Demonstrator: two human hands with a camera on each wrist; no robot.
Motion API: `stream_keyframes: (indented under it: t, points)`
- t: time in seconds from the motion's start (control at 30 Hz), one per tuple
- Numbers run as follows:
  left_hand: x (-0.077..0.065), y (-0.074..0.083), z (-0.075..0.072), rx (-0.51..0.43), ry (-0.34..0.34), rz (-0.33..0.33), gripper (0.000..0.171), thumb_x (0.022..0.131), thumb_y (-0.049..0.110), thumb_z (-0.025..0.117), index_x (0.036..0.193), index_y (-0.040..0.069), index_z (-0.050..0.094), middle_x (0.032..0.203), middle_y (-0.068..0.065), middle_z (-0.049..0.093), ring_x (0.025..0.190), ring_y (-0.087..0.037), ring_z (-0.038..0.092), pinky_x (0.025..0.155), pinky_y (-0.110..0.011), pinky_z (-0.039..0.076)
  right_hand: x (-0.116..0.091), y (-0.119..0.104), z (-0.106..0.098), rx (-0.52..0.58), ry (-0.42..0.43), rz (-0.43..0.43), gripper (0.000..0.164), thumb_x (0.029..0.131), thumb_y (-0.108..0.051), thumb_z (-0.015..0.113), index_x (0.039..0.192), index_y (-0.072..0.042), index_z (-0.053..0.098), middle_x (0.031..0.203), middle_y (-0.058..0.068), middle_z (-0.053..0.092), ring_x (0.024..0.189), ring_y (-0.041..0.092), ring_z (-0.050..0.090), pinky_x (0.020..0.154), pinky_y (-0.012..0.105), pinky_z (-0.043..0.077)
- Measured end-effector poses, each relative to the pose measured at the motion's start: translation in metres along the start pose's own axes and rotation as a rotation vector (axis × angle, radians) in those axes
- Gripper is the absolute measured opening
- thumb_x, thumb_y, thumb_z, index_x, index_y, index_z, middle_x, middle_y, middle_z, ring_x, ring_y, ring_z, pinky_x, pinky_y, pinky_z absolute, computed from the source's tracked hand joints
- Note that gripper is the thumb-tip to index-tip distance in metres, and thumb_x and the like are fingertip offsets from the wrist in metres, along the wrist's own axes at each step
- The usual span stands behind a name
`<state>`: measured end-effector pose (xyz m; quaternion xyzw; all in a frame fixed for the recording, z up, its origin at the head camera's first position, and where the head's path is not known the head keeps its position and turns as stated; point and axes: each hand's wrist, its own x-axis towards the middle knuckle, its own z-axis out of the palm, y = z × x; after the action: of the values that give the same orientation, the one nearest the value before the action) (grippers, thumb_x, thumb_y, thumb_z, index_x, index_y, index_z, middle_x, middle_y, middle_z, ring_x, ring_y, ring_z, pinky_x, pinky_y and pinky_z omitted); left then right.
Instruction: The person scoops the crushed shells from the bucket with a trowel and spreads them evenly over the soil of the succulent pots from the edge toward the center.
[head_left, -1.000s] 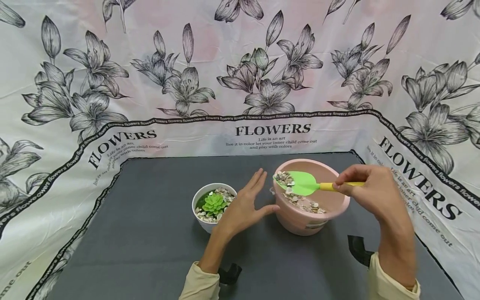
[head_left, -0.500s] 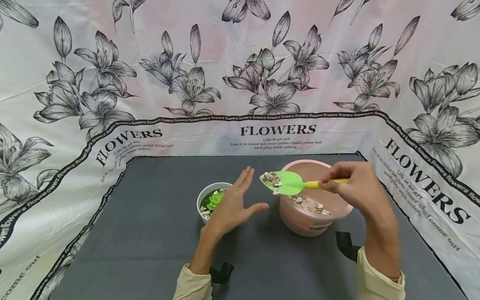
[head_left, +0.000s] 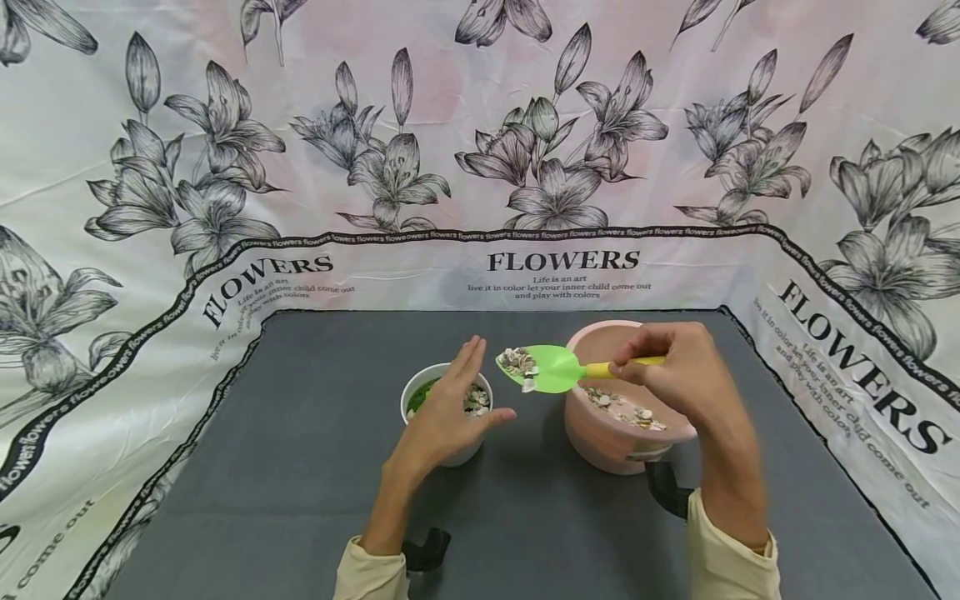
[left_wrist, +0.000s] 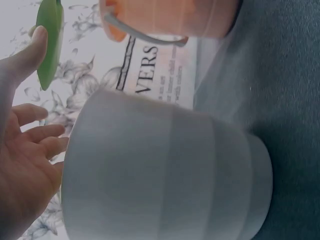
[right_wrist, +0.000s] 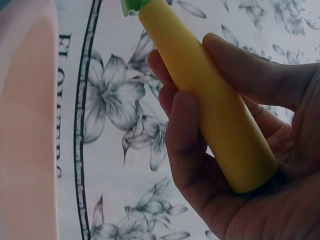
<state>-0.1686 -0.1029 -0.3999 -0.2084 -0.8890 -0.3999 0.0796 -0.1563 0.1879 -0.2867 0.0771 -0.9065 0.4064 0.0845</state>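
Observation:
My right hand [head_left: 678,362] grips the yellow handle [right_wrist: 210,100] of a small garden trowel [head_left: 557,369] with a green blade. Pebbles [head_left: 517,363] lie heaped at the blade's tip, which hangs between the two pots. Fingers extended and thumb spread, my left hand [head_left: 442,417] hovers over the white pot [left_wrist: 165,170], and nothing is in its grasp. Behind that hand, part of a green plant [head_left: 422,395] and some pebbles show inside the white pot. The pink bucket [head_left: 600,437] stands below my right hand, with more pebbles [head_left: 622,408] inside.
A grey cloth [head_left: 300,467] covers the table. White fabric printed with flowers [head_left: 551,196] rises behind it and along both sides. In the left wrist view, a grey handle [left_wrist: 145,35] hangs on the bucket's side.
The right hand has carried the loaded trowel leftward, from over the pink bucket toward the white pot. The left hand has shifted a little left and covers more of the plant.

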Motion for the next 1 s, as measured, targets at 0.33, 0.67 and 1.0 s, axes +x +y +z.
stream_keyframes:
  t: [0.33, 0.67, 1.0]
  points:
    - [-0.014, -0.019, -0.018, 0.048, 0.065, -0.002, 0.105, 0.088, 0.042, 0.085, 0.168, 0.013, 0.023, 0.176, -0.007, 0.021, 0.163, -0.035, 0.023, 0.125, -0.065, 0.031, 0.01, -0.017, 0.029, 0.117, -0.071, 0.021, 0.003, 0.084, 0.0, 0.077, 0.082, -0.002, 0.078, 0.079, 0.008, 0.077, 0.072, 0.017, 0.069, 0.065, 0.027, 0.059]
    - [-0.03, -0.04, -0.031, 0.01, 0.053, -0.102, 0.105, 0.089, 0.044, 0.083, 0.169, 0.022, 0.018, 0.177, -0.001, 0.016, 0.165, -0.03, 0.015, 0.127, -0.066, 0.026, 0.023, -0.029, 0.058, 0.104, -0.147, -0.023, 0.009, 0.086, 0.003, 0.073, 0.081, -0.003, 0.077, 0.08, 0.013, 0.075, 0.074, 0.021, 0.067, 0.068, 0.03, 0.056]
    - [-0.044, -0.067, -0.036, -0.137, 0.036, -0.185, 0.128, 0.076, 0.045, 0.093, 0.17, 0.022, 0.01, 0.178, -0.005, 0.014, 0.163, -0.035, 0.019, 0.126, -0.066, 0.029, 0.041, -0.044, 0.09, 0.011, -0.232, -0.115, 0.011, 0.08, 0.003, 0.072, 0.077, -0.006, 0.078, 0.077, 0.008, 0.077, 0.071, 0.017, 0.067, 0.065, 0.028, 0.052]
